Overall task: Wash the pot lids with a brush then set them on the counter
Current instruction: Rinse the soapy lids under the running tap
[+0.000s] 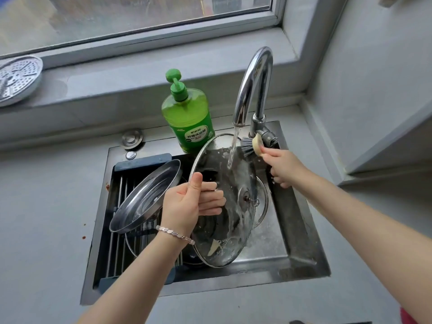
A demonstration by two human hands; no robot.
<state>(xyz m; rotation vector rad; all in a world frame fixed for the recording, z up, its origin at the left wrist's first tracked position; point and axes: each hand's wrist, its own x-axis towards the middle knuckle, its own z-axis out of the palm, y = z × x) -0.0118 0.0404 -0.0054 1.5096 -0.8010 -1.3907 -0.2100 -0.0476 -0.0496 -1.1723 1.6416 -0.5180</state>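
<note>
A tilted glass lid (236, 183) is gripped at its rim by the left hand (187, 206), thumb on the near face and fingers curled behind, above the sink (299, 230). Beside it, a steel lid (146, 195) is propped on the rack (117, 230). Further back, a brush (249, 147) is clasped in the right hand (284, 168), bristles held at the glass lid's upper edge under the running tap (254, 85), and a green soap bottle (188, 120) is set behind.

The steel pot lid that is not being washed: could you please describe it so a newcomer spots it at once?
Find the sink below the window; a drying rack covers its left side. The steel lid leans tilted on that rack, left of the left hand. Unlike the soapy glass lid under the faucet, it is opaque metal.
</note>
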